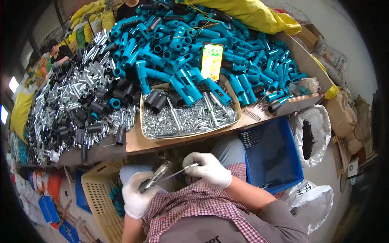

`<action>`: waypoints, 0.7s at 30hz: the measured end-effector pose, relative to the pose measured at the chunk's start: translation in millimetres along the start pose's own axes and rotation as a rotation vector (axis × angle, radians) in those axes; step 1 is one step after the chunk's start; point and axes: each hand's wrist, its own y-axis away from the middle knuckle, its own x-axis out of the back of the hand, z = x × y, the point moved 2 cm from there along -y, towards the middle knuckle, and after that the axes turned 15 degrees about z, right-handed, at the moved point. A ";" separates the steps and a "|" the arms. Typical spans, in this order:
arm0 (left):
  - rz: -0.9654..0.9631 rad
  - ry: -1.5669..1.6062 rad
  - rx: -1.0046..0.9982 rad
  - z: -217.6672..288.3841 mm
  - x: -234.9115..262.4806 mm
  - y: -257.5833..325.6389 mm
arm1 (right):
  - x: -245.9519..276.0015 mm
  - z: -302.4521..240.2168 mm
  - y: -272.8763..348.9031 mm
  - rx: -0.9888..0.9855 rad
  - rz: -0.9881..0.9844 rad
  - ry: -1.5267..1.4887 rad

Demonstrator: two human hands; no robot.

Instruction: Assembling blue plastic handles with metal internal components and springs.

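Note:
In front of my checked apron, my white-gloved left hand [137, 195] is closed around a shiny metal tube-shaped part [153, 177], which tilts up and to the right. My right hand [207, 169], also gloved in white, pinches a thin metal rod [178, 173]. The rod slants down to the left toward the tube; whether its tip enters the tube I cannot tell. Beyond my hands, on the bench, sits a shallow tray [186, 135] full of small metal pieces, with several rods and teal tubular parts [182, 89] lying on it.
Loose metal sleeves [81, 87] and black collars are heaped at left, teal parts behind. A bright-screened phone [212, 60] stands among them. A blue bin [279, 158] holding several rods and a white sack [314, 133] lie right; a yellow crate [99, 190] is left. Other people are behind.

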 end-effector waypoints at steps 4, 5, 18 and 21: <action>0.079 -0.034 0.034 -9.6 17.3 -2.6 | 42.1 -24.2 0.1 -0.037 0.162 0.054; 0.040 -0.111 0.048 -3.8 19.3 -4.0 | 48.3 -28.9 0.7 -0.024 0.158 0.115; -0.235 -0.100 -0.247 35.3 -28.1 0.3 | 25.3 -27.1 15.1 0.152 -0.176 0.180; -0.279 -0.026 -0.096 30.0 -28.9 2.2 | 23.3 -24.7 12.7 0.204 -0.208 0.179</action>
